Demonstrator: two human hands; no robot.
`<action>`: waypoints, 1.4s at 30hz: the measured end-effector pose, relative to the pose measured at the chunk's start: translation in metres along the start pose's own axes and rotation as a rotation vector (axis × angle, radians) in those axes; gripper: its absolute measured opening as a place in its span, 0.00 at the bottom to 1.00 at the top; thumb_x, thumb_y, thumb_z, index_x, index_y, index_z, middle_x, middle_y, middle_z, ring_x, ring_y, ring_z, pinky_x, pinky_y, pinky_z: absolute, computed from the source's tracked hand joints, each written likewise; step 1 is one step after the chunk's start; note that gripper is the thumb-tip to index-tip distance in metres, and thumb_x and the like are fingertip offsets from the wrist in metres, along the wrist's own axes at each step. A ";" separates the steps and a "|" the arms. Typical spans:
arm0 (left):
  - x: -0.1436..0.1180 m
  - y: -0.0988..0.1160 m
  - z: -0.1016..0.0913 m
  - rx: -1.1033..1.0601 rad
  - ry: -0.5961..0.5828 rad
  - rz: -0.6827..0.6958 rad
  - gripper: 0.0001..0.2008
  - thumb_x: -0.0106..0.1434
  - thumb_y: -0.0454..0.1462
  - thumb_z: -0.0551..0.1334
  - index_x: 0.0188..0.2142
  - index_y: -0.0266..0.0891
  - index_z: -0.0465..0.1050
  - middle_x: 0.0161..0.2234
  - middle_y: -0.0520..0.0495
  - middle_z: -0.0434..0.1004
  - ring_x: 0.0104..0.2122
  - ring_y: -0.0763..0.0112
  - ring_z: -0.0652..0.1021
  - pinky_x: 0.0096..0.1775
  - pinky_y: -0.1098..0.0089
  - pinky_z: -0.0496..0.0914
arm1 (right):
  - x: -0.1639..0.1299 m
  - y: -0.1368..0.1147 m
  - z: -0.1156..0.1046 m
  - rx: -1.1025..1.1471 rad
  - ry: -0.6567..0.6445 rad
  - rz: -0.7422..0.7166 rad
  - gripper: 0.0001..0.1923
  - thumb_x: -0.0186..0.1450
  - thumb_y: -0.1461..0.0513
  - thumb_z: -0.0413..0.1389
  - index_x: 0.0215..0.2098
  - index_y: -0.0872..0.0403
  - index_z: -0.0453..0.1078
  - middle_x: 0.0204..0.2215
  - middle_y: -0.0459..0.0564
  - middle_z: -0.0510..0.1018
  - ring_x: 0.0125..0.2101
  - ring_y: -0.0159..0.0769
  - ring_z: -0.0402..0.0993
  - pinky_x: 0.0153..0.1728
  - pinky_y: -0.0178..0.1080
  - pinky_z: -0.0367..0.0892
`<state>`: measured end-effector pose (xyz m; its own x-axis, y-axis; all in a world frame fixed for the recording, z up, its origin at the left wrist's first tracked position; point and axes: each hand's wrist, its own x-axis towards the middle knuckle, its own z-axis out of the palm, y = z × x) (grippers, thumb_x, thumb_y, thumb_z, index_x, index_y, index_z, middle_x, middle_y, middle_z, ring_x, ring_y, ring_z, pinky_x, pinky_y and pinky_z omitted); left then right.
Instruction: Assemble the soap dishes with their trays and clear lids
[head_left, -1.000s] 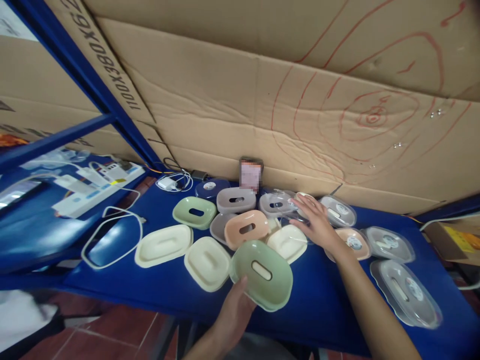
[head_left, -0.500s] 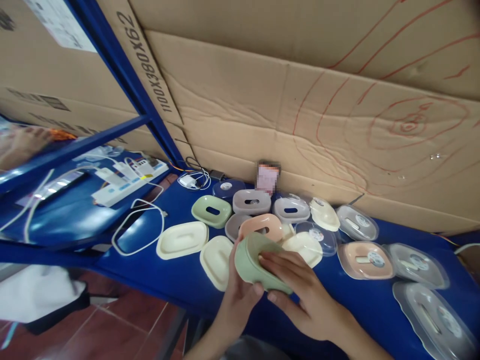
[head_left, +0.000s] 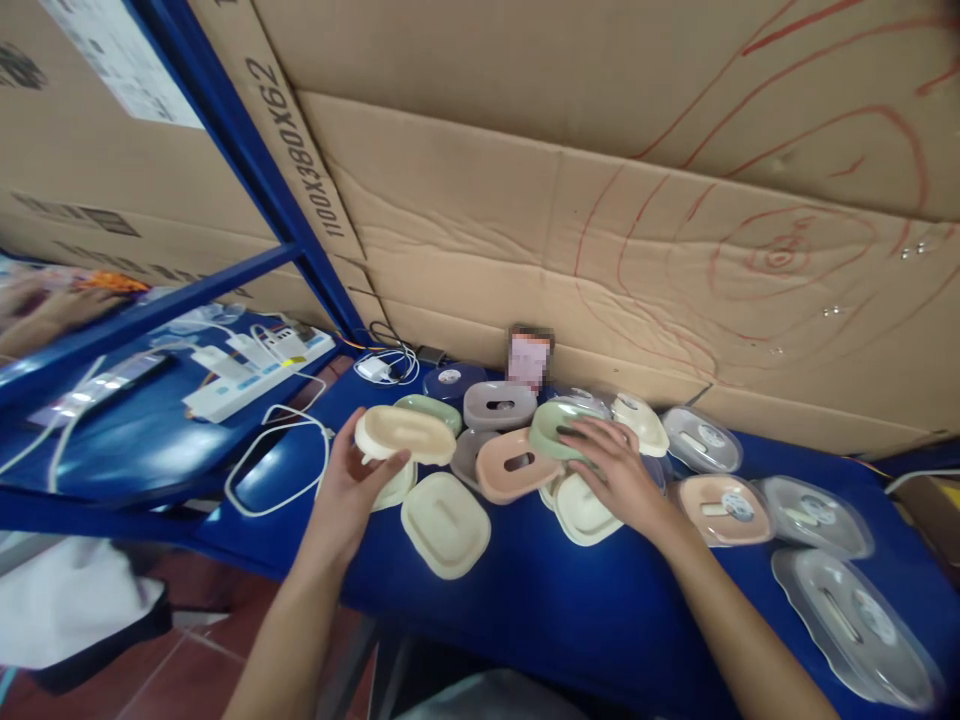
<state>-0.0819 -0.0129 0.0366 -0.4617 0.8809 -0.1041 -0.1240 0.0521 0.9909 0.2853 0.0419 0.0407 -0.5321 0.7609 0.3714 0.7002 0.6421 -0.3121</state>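
1. Left hand [head_left: 358,472]: closed on a raised cream dish [head_left: 406,431], thumb at the near edge, fingers at its left end. The dish hangs above another cream piece, partly hidden.
2. Right hand [head_left: 621,468]: gripping a green dish [head_left: 549,430] by its right side, fingers reaching inside, thumb at the lower edge. Dish tilted, just behind the peach dish; whether its base touches those beneath cannot be told.
3. Peach dish [head_left: 496,481], slotted: on the bench [head_left: 517,580], between the two hands, overlapping a mauve dish [head_left: 466,448].
4. Grey-lilac dish [head_left: 499,421], slotted: behind the peach one.
5. Second green dish [head_left: 442,412]: behind the raised cream dish, partly covered by it.
6. Flat cream piece [head_left: 446,526], rounded corners, raised bar: near edge of the bench, left of centre.
7. Further cream piece [head_left: 587,514]: below the right hand, partly hidden.
8. Right end, under clear covers with round labels: peach dish with cover [head_left: 709,515] and several grey ones.
9. Rear: upright rectangular device [head_left: 529,357], face pixelated, before a cardboard panel [head_left: 450,210] marked in red.
10. Far left: white power strip [head_left: 247,388] with plugs; beyond it, a co-worker's hands [head_left: 75,307], blurred.
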 end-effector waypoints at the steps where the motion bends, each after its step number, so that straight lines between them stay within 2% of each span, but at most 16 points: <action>1: 0.009 0.000 -0.005 0.040 -0.027 -0.023 0.57 0.53 0.47 0.81 0.76 0.45 0.56 0.68 0.36 0.73 0.63 0.47 0.78 0.62 0.50 0.75 | -0.002 0.005 -0.002 -0.031 0.021 0.013 0.18 0.79 0.56 0.51 0.63 0.46 0.75 0.67 0.55 0.75 0.69 0.53 0.68 0.67 0.64 0.59; 4: 0.026 -0.002 -0.019 0.186 -0.104 -0.073 0.56 0.52 0.51 0.81 0.74 0.42 0.59 0.66 0.35 0.75 0.58 0.47 0.81 0.59 0.50 0.77 | -0.020 0.014 -0.015 -0.100 0.068 0.064 0.19 0.80 0.56 0.51 0.65 0.46 0.73 0.70 0.56 0.71 0.71 0.52 0.64 0.68 0.62 0.58; 7: 0.034 -0.008 -0.030 0.384 -0.094 -0.045 0.54 0.52 0.55 0.79 0.72 0.39 0.65 0.62 0.35 0.79 0.57 0.42 0.81 0.57 0.46 0.78 | -0.060 0.029 -0.035 -0.184 0.090 0.188 0.21 0.80 0.54 0.50 0.68 0.44 0.70 0.71 0.55 0.70 0.71 0.52 0.64 0.68 0.61 0.60; 11: 0.041 -0.021 -0.036 0.651 -0.076 0.186 0.46 0.58 0.60 0.72 0.69 0.38 0.69 0.65 0.32 0.74 0.56 0.40 0.81 0.60 0.42 0.76 | -0.134 0.061 -0.046 -0.352 0.059 0.380 0.31 0.77 0.46 0.50 0.74 0.46 0.62 0.75 0.59 0.63 0.73 0.61 0.60 0.67 0.67 0.61; 13: 0.040 -0.026 -0.032 0.759 -0.079 0.330 0.42 0.61 0.60 0.68 0.67 0.40 0.70 0.70 0.32 0.68 0.62 0.36 0.77 0.64 0.39 0.71 | -0.168 0.070 -0.043 -0.422 0.004 0.409 0.38 0.75 0.42 0.51 0.77 0.48 0.57 0.76 0.62 0.60 0.74 0.66 0.57 0.66 0.70 0.60; 15: 0.030 -0.025 -0.024 0.826 -0.076 0.430 0.38 0.64 0.59 0.66 0.67 0.42 0.71 0.72 0.34 0.64 0.68 0.33 0.70 0.68 0.37 0.66 | -0.192 0.068 -0.041 -0.466 -0.051 0.408 0.39 0.74 0.43 0.52 0.78 0.48 0.55 0.76 0.61 0.60 0.73 0.66 0.57 0.65 0.69 0.62; 18: -0.004 -0.018 -0.004 0.803 -0.054 0.560 0.29 0.68 0.53 0.66 0.64 0.45 0.73 0.72 0.38 0.64 0.70 0.37 0.68 0.69 0.42 0.65 | -0.209 0.049 -0.046 -0.499 -0.109 0.422 0.33 0.75 0.49 0.52 0.77 0.39 0.57 0.74 0.53 0.64 0.68 0.62 0.66 0.56 0.63 0.70; 21: -0.058 -0.014 0.023 0.715 -0.086 0.698 0.19 0.73 0.41 0.65 0.61 0.49 0.76 0.63 0.43 0.74 0.64 0.49 0.75 0.67 0.51 0.69 | -0.209 0.029 -0.057 -0.445 -0.155 0.416 0.34 0.73 0.45 0.56 0.75 0.34 0.61 0.70 0.51 0.71 0.61 0.60 0.73 0.50 0.57 0.73; 22: -0.079 -0.016 0.034 0.662 -0.167 0.750 0.18 0.73 0.37 0.64 0.61 0.50 0.76 0.59 0.45 0.78 0.59 0.54 0.79 0.63 0.57 0.72 | -0.206 0.025 -0.059 -0.408 -0.172 0.409 0.35 0.72 0.43 0.58 0.75 0.35 0.61 0.68 0.52 0.73 0.60 0.58 0.74 0.50 0.56 0.73; 24: -0.118 -0.023 0.058 0.577 -0.549 0.835 0.22 0.72 0.32 0.63 0.63 0.50 0.74 0.54 0.45 0.81 0.52 0.62 0.82 0.55 0.66 0.77 | -0.198 0.024 -0.060 -0.333 -0.200 0.396 0.37 0.71 0.41 0.59 0.74 0.38 0.63 0.65 0.54 0.76 0.58 0.55 0.76 0.51 0.53 0.73; 26: -0.151 -0.034 0.087 0.572 -0.920 0.915 0.23 0.72 0.33 0.63 0.65 0.45 0.72 0.56 0.42 0.81 0.53 0.59 0.81 0.57 0.62 0.75 | -0.188 0.029 -0.056 -0.295 -0.186 0.392 0.35 0.72 0.41 0.58 0.73 0.41 0.66 0.65 0.56 0.76 0.59 0.54 0.76 0.53 0.53 0.72; 28: -0.173 -0.048 0.117 0.616 -1.105 1.009 0.21 0.75 0.37 0.62 0.66 0.41 0.72 0.63 0.39 0.77 0.60 0.55 0.78 0.63 0.55 0.71 | -0.179 0.033 -0.051 -0.308 -0.114 0.410 0.33 0.75 0.43 0.55 0.73 0.43 0.66 0.67 0.59 0.74 0.62 0.56 0.74 0.57 0.56 0.70; 31: -0.187 -0.067 0.158 0.747 -1.106 1.198 0.22 0.76 0.37 0.61 0.68 0.40 0.70 0.71 0.40 0.68 0.70 0.53 0.68 0.69 0.51 0.63 | -0.173 0.031 -0.049 -0.308 0.023 0.425 0.29 0.78 0.48 0.52 0.74 0.44 0.63 0.70 0.60 0.70 0.67 0.56 0.70 0.62 0.59 0.66; 34: -0.185 -0.076 0.186 0.881 -1.060 1.286 0.20 0.77 0.36 0.60 0.66 0.37 0.72 0.66 0.38 0.72 0.67 0.52 0.70 0.63 0.53 0.65 | -0.185 0.020 -0.052 -0.225 0.047 0.391 0.24 0.79 0.53 0.50 0.71 0.43 0.65 0.68 0.56 0.73 0.66 0.52 0.71 0.63 0.57 0.66; 38: -0.181 -0.073 0.199 0.933 -1.089 1.320 0.12 0.78 0.38 0.59 0.53 0.35 0.78 0.51 0.40 0.79 0.55 0.55 0.76 0.56 0.56 0.66 | -0.215 0.010 -0.057 -0.195 0.072 0.416 0.22 0.79 0.55 0.50 0.69 0.44 0.68 0.66 0.55 0.75 0.64 0.52 0.73 0.62 0.57 0.67; 42: -0.180 -0.069 0.196 0.919 -1.039 1.312 0.14 0.80 0.39 0.58 0.57 0.33 0.76 0.50 0.40 0.79 0.56 0.54 0.75 0.53 0.55 0.65 | -0.207 0.028 -0.071 -0.262 0.080 0.398 0.22 0.79 0.55 0.50 0.68 0.45 0.69 0.64 0.54 0.77 0.63 0.53 0.74 0.62 0.57 0.67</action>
<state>0.1825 -0.0829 0.0036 0.8116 0.4436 0.3801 0.4139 -0.8958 0.1618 0.4483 -0.1041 0.0169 -0.1676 0.9265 0.3369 0.9439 0.2495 -0.2164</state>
